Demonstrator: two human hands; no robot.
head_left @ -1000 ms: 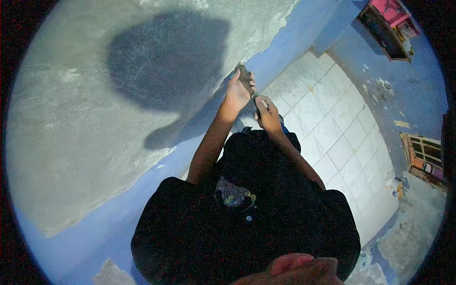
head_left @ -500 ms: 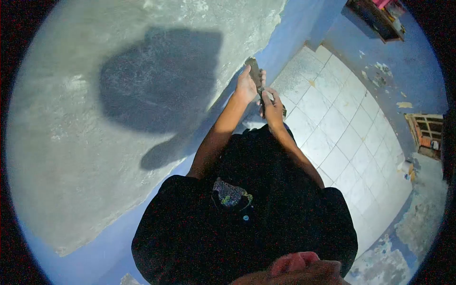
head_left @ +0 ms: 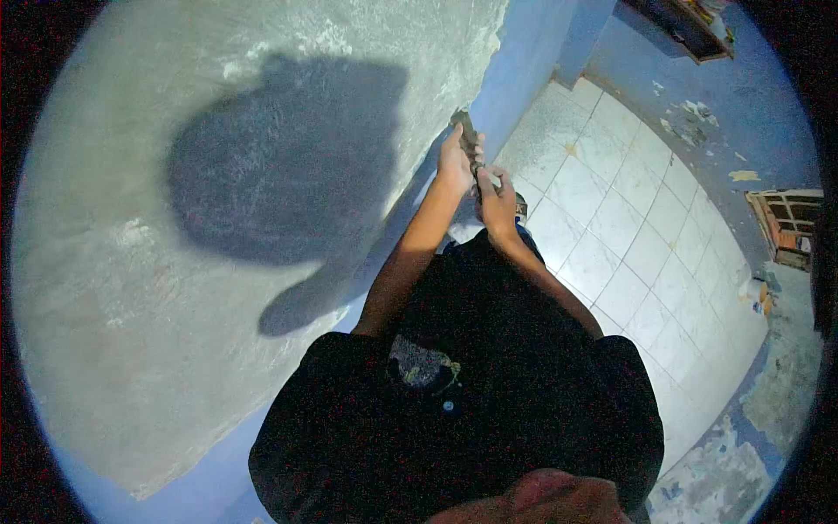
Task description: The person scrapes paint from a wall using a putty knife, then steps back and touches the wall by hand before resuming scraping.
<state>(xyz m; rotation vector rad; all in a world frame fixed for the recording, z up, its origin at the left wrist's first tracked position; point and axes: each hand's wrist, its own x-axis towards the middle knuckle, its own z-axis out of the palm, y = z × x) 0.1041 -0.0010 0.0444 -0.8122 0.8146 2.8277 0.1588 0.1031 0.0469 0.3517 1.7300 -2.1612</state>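
My left hand (head_left: 453, 163) is wrapped around a flat grey-brown tool (head_left: 465, 125) that looks like a scraper or putty knife. Its broad end points up and away from me, close to the wall. Below it, my right hand (head_left: 496, 199) has bent fingers at the dark lower end of the same tool, which looks like its handle. The fingers hide most of that end. Both hands are in front of my body, beside the wall on the left.
A wall with a rough grey patch (head_left: 96, 297) and blue paint (head_left: 524, 61) rises on the left, bearing a large shadow. White floor tiles (head_left: 602, 210) lie to the right. A shelf (head_left: 676, 26) hangs at upper right; a wooden frame (head_left: 786, 223) stands far right.
The view has shifted slightly, so the wall patch and shelf sit differently in the frame. My right hand's fingers have shifted a little at the tool's lower end; the left keeps its hold.
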